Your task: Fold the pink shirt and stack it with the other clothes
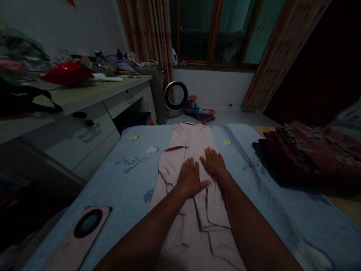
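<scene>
A pale pink long garment [194, 137] lies lengthwise on the blue patterned bed cover [129, 188], its sides folded inward and a buttoned cuff on top. My left hand [191, 180] rests palm down on its middle, fingers stretched forward and thumb out to the right. Just right of it, my right hand [213, 162] lies flat on the fabric near the garment's right edge, fingers spread. Neither hand grips anything. Both forearms cover parts of the lower garment.
A pink phone [70, 237] lies at the lower left of the bed. Dark folded clothes [307, 158] are stacked at the right. A cluttered desk [107, 90] stands at the left, and a blue ride-on toy [197, 111] is beyond the bed.
</scene>
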Tool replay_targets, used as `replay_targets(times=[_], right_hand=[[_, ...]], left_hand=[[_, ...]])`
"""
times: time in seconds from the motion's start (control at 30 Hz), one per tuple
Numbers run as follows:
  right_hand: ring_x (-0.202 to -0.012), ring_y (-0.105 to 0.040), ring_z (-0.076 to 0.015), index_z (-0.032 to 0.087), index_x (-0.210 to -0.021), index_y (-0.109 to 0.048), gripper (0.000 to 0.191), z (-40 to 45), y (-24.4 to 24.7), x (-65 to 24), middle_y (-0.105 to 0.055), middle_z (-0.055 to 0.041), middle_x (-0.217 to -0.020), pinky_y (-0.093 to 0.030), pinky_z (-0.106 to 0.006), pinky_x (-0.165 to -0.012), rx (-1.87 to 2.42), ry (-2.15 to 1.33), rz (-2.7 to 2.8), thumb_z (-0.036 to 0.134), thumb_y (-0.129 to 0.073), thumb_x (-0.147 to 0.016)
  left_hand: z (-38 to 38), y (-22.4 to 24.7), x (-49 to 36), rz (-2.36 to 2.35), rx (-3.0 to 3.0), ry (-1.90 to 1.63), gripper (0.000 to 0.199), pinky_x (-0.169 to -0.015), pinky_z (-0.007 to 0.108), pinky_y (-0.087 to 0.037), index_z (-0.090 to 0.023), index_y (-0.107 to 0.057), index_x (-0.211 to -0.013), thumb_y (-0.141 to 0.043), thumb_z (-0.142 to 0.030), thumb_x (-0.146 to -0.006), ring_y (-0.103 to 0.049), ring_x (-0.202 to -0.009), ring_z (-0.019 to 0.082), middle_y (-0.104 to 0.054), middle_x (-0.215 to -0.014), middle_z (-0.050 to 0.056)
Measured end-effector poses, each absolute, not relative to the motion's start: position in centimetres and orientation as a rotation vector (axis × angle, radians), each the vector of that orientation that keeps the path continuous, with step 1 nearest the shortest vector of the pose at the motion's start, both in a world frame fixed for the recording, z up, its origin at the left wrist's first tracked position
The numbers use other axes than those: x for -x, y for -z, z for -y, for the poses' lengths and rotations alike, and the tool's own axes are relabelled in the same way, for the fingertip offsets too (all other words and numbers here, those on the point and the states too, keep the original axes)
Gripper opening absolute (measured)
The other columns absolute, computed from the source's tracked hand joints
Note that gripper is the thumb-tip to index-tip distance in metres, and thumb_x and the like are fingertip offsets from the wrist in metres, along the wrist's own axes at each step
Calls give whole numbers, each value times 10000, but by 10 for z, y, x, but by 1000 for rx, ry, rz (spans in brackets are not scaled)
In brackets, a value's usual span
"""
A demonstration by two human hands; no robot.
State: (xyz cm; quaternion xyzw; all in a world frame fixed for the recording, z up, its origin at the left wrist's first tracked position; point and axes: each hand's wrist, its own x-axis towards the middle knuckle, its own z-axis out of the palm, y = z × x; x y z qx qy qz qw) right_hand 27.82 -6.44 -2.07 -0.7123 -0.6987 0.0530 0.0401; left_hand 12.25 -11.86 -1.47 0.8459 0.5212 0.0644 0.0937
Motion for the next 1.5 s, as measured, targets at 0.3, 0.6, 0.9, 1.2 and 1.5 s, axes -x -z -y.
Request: replay_targets(times=[0.3,0.6,0.9,1.2,1.5], right_hand=[[-1474,-84,-366,215,-1538,-260,626,67,24,-300,-151,-79,-1622,-75,-659,-1122,2385,-173,1909,500,-225,-982],[-1466,-207,-251,133,-1482,-372,539,31,-2,-287,-284,-120,-1580,-195,-477,-1175,2073,-96,2067,299,-363,-969],[-1435,-287,-244,69,-1430,-414,539,-3,19,-264,-350,-176,-1538,-219,-376,-1155,1812,-107,2353,388,-323,-1005],[-1464,-198,-276,182,-1513,-296,668,-31,23,-287,-211,-97,-1607,-161,-502,-1159,2022,-141,2264,580,-214,-982],[-1457,-188,-339,119,-1473,-364,647,-56,16,-292,-259,-161,-1582,-128,-574,-1147,2146,-3,2162,517,-319,-964]], left_hand=[[119,16,-121,-1535,-2511,-207,982,-1176,510,-137,-107,-283,-1504,-374,-788,-802,-72,-1488,360,-199,-1596,200],[120,13,-122,-1530,-2500,-179,1005,-1184,511,-122,-76,-278,-1508,-345,-793,-808,-44,-1489,369,-147,-1602,219],[119,16,-121,-1522,-2527,-187,1002,-1184,506,-120,-70,-296,-1500,-312,-801,-814,-54,-1487,375,-151,-1601,220],[120,18,-122,-1547,-2552,-147,1005,-1186,496,-116,-93,-257,-1522,-269,-813,-821,-54,-1489,363,-128,-1607,210],[121,16,-121,-1534,-2550,-154,1008,-1187,507,-117,-92,-244,-1529,-269,-812,-824,-40,-1489,362,-117,-1609,207]])
